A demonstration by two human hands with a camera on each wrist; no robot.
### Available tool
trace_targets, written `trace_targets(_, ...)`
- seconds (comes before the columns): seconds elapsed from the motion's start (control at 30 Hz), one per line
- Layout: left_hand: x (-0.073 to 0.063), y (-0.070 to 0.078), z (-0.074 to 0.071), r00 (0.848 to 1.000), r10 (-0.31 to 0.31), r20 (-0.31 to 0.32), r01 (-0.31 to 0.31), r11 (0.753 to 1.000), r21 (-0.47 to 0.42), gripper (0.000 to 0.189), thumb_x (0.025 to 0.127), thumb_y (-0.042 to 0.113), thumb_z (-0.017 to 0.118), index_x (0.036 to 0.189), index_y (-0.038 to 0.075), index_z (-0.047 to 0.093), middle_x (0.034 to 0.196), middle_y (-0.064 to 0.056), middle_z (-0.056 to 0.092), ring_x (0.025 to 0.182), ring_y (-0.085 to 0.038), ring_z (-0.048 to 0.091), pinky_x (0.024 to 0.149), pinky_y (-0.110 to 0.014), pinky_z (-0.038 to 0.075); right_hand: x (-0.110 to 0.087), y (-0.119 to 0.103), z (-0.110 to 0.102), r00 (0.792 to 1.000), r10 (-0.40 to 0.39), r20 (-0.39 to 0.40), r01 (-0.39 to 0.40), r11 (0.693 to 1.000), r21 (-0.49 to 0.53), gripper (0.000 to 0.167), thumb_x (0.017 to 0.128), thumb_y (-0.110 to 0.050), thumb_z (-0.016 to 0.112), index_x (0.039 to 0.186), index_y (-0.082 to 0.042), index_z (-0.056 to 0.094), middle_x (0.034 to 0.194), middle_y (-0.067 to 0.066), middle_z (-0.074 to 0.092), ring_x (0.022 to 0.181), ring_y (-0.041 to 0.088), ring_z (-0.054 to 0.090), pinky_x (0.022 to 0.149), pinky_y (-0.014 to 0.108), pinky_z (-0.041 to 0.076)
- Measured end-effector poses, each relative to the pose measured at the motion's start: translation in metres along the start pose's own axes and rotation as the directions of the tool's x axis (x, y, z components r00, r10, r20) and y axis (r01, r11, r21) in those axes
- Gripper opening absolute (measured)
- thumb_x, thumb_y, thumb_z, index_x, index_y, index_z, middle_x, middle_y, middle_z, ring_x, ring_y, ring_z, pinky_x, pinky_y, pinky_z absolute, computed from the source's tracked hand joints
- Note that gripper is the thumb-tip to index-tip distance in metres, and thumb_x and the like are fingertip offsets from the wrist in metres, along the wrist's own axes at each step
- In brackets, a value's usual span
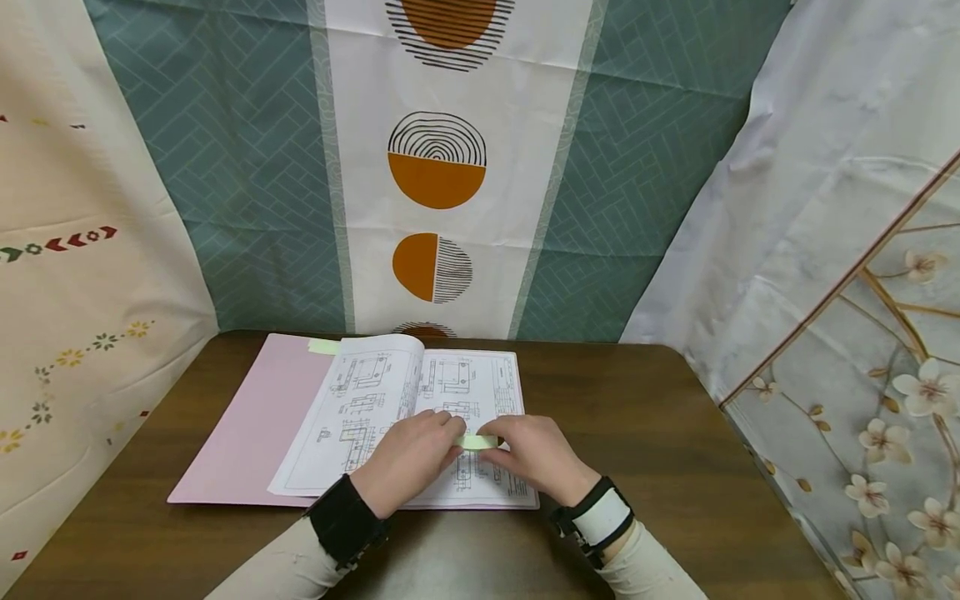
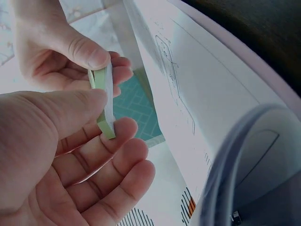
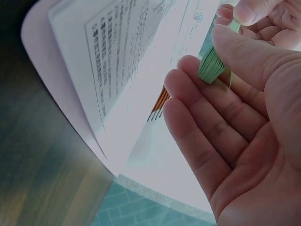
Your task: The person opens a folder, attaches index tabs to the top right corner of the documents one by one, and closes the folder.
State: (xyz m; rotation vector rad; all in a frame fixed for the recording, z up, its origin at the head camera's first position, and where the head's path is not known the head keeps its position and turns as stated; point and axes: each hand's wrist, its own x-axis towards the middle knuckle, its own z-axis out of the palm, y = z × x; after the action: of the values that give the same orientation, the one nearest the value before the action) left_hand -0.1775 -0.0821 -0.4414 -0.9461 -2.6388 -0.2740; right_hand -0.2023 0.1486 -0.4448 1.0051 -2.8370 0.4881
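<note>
Between my two hands is a small pad of pale green sticky notes (image 1: 477,442), held just above the printed right-hand page. My left hand (image 1: 411,458) pinches its left end between thumb and index finger. At the other end, the thumb and fingers of my right hand (image 1: 542,454) pinch it as well. In the right wrist view the layered strips of the pad (image 3: 212,67) fan slightly apart at one end. Beneath both hands lies an open booklet of technical drawings (image 1: 495,375), inside a pink folder (image 1: 247,425).
A pale green sticky strip (image 1: 323,346) shows beside the top of the booklet's turned left pages, over the pink cover. The dark wooden table (image 1: 637,467) extends to the right. Patterned cloths (image 1: 270,167) hang behind the table and along both sides.
</note>
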Motion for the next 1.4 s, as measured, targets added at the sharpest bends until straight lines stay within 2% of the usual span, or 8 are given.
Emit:
trace_targets(0.23,0.0016,0.0002,0.0006,1.000,-0.021,0.011,0.021,1.000,-0.021,0.027,0.091,0.025,0.094,0.106,0.013,0.074,0.091,0.002,0.068,0.077,-0.013,0.060,0.066,-0.029,0.052,0.0010,-0.0009,-0.0040,1.000,0.009,-0.001,-0.009,1.000,0.005,0.027,0.092,-0.028,0.093,0.115,-0.016,0.086,0.098,-0.006,0.079,0.078,0.012,0.069,0.069,0.026,0.053)
trace_targets(0.47,0.0016,0.0003,0.0023,0.999,-0.044,0.017,0.045,0.998,-0.050,0.025,0.091,0.025,0.094,0.104,0.014,0.076,0.092,0.003,0.070,0.079,-0.013,0.060,0.069,-0.030,0.054,-0.0004,0.0003,-0.0057,1.000,0.018,0.011,-0.018,1.000,0.020,0.027,0.093,-0.031,0.092,0.115,-0.017,0.086,0.098,-0.007,0.080,0.077,0.004,0.063,0.069,0.025,0.053)
trace_targets(0.73,0.0020,-0.0013,0.0045,0.998,-0.057,0.018,0.058,0.996,-0.062,0.025,0.091,0.026,0.095,0.105,0.015,0.078,0.093,0.003,0.071,0.080,-0.012,0.061,0.071,-0.030,0.054,-0.0010,0.0016,-0.0092,1.000,0.013,-0.008,-0.013,0.999,0.051,0.025,0.095,-0.036,0.089,0.113,-0.019,0.086,0.093,-0.011,0.075,0.074,0.005,0.060,0.067,0.026,0.051)
trace_targets(1.13,0.0017,-0.0014,0.0044,0.998,-0.055,0.011,0.055,0.996,-0.075,0.025,0.092,0.028,0.093,0.107,0.014,0.079,0.095,0.003,0.073,0.084,-0.014,0.066,0.075,-0.034,0.058,-0.0019,0.0008,-0.0079,0.994,-0.041,-0.102,0.039,0.999,-0.020,0.020,0.099,-0.039,0.084,0.109,-0.022,0.087,0.098,-0.010,0.077,0.082,0.006,0.065,0.073,0.027,0.057)
trace_targets(1.3,0.0013,-0.0009,0.0034,0.998,-0.052,0.019,0.053,0.995,-0.079,0.025,0.093,0.029,0.092,0.108,0.013,0.079,0.095,0.003,0.072,0.084,-0.014,0.066,0.075,-0.034,0.058,-0.0014,0.0006,-0.0082,0.988,-0.078,-0.134,0.073,0.997,-0.039,0.013,0.098,-0.030,0.086,0.109,-0.022,0.089,0.100,-0.011,0.076,0.086,0.007,0.066,0.078,0.028,0.058)
trace_targets(1.4,0.0014,-0.0010,0.0031,0.999,-0.045,0.016,0.046,0.996,-0.081,0.024,0.094,0.029,0.092,0.107,0.013,0.079,0.093,0.003,0.071,0.083,-0.015,0.064,0.074,-0.033,0.057,-0.0008,0.0011,-0.0088,0.982,-0.113,-0.151,0.108,0.993,-0.042,0.015,0.095,-0.022,0.089,0.111,-0.022,0.088,0.103,-0.010,0.076,0.091,0.007,0.069,0.082,0.029,0.060)
